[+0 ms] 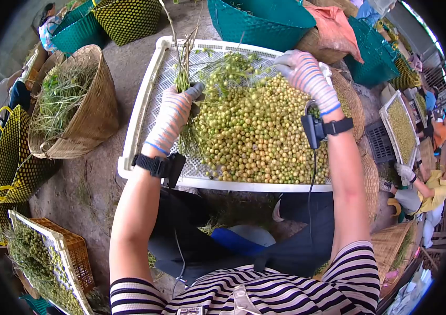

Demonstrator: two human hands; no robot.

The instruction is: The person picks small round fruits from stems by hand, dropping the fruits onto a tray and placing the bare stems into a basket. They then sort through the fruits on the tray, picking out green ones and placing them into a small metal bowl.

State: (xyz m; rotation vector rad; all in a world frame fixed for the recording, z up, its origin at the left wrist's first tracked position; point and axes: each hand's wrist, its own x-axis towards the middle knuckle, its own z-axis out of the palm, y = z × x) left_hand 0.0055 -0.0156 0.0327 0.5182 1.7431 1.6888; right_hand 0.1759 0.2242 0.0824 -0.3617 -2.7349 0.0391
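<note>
A white mesh tray (144,115) lies in front of me, with many round yellow-green fruits (259,131) heaped over its middle and right. My left hand (173,113), in a striped glove, is closed round a bunch of thin green stems (182,79) over the tray's left part. The stems stick up past the tray's far edge. My right hand (304,73), also gloved, is over the far right part of the tray, fingers bent together at the edge of the fruit; what they hold, if anything, is too small to tell. Finer stems with fruit (233,71) lie between the hands.
A wicker basket (97,110) of stems stands left, beside black-and-yellow baskets (21,157). Teal baskets (259,23) stand beyond the tray. Another fruit tray (49,262) is at lower left, one more (401,128) at right. Other people sit at both sides; a co-worker's gloved hand (405,172) shows at right.
</note>
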